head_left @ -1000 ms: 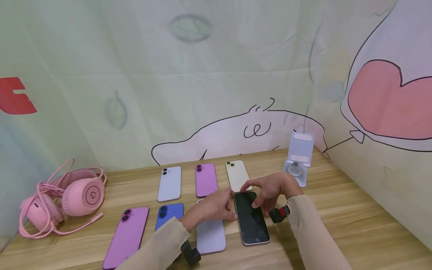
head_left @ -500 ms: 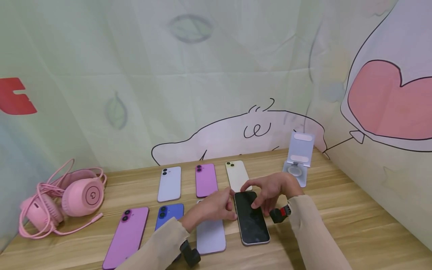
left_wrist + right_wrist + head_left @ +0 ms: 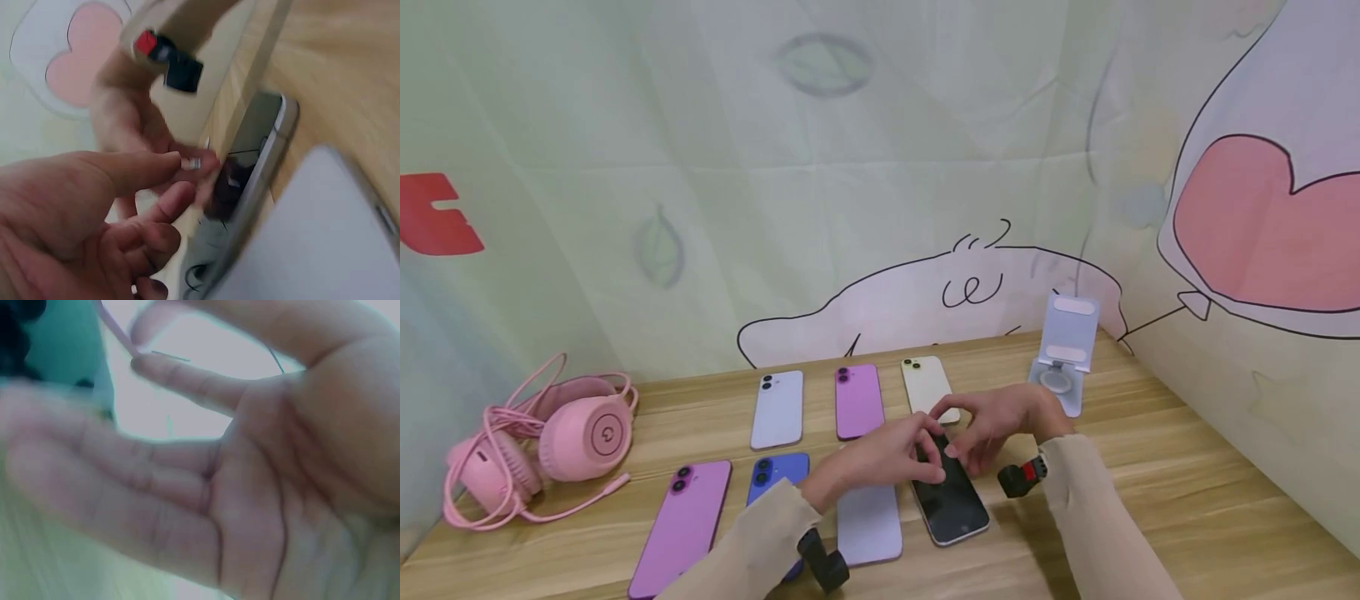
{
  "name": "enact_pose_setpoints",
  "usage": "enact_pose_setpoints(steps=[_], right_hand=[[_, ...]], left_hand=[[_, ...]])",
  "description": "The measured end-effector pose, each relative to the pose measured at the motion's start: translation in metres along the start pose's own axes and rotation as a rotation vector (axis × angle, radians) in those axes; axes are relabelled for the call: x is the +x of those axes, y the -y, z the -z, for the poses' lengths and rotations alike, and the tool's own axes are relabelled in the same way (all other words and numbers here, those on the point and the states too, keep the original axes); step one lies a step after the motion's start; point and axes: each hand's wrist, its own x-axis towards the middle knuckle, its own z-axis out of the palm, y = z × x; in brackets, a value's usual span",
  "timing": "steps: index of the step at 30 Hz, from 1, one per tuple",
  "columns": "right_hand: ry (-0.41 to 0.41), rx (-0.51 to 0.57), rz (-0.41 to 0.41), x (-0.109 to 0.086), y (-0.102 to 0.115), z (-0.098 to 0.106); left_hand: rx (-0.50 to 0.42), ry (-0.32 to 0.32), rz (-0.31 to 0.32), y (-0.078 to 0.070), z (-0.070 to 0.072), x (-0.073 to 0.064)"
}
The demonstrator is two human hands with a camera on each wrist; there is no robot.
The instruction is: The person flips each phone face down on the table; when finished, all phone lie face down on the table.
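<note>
A smartphone (image 3: 958,508) lies screen up on the wooden table, its black display partly covered by both hands. My left hand (image 3: 876,458) reaches across its upper left side, with thumb and bent fingers above the glass. From the right, my right hand (image 3: 996,421) arches over the phone's top end, index finger and thumb close to the left fingertips. A tiny silvery bit (image 3: 195,164) shows by the left thumb tip in the left wrist view; whether that hand pinches it I cannot tell. Long, mostly straight right fingers (image 3: 144,500) fill the right wrist view, blurred.
A lilac phone (image 3: 868,529) and a blue phone (image 3: 786,467) lie partly under the left arm, beside a larger purple phone (image 3: 681,525). Behind are white (image 3: 777,408), pink-purple (image 3: 859,400) and cream (image 3: 927,387) phones. A phone stand (image 3: 1067,333) and pink headset (image 3: 583,437) flank them.
My left hand has moved right, from beside the phone to over its screen. The phone has shifted slightly left and turned a little. My right fingertips have moved slightly left.
</note>
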Motion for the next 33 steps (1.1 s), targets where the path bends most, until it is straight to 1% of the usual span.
enact_pose_setpoints(steps=[2, 3, 5, 10, 13, 18, 20, 23, 26, 30, 33], right_hand=[[0.017, 0.020, 0.025, 0.003, 0.000, -0.002], [0.023, 0.024, 0.026, 0.003, 0.001, -0.003], [0.016, 0.018, 0.013, 0.005, 0.002, -0.004], [0.010, -0.012, -0.011, 0.007, 0.004, -0.006], [0.021, -0.020, -0.009, 0.007, 0.003, -0.007], [0.032, -0.006, -0.001, 0.007, 0.003, -0.005], [0.036, -0.001, 0.005, 0.007, 0.002, -0.004], [0.044, 0.004, 0.007, 0.007, 0.002, -0.004], [0.044, -0.021, -0.004, 0.007, 0.002, -0.004], [0.021, -0.055, -0.026, 0.004, 0.004, -0.005], [0.005, -0.061, -0.035, 0.002, 0.005, -0.005]], left_hand=[[-0.016, 0.025, -0.029, -0.004, -0.001, 0.000], [-0.001, 0.030, -0.030, -0.006, -0.001, 0.000], [0.059, 0.015, 0.001, -0.005, 0.002, -0.001], [0.189, -0.027, 0.106, 0.006, 0.010, -0.007], [0.229, -0.019, 0.147, 0.010, 0.015, -0.010], [0.270, 0.008, 0.207, 0.008, 0.020, -0.012], [0.282, 0.015, 0.208, 0.008, 0.020, -0.012], [0.298, 0.015, 0.189, 0.009, 0.018, -0.012], [0.313, 0.006, 0.164, 0.010, 0.015, -0.011], [0.301, 0.004, 0.149, 0.009, 0.013, -0.010], [0.284, 0.000, 0.134, 0.009, 0.012, -0.009]])
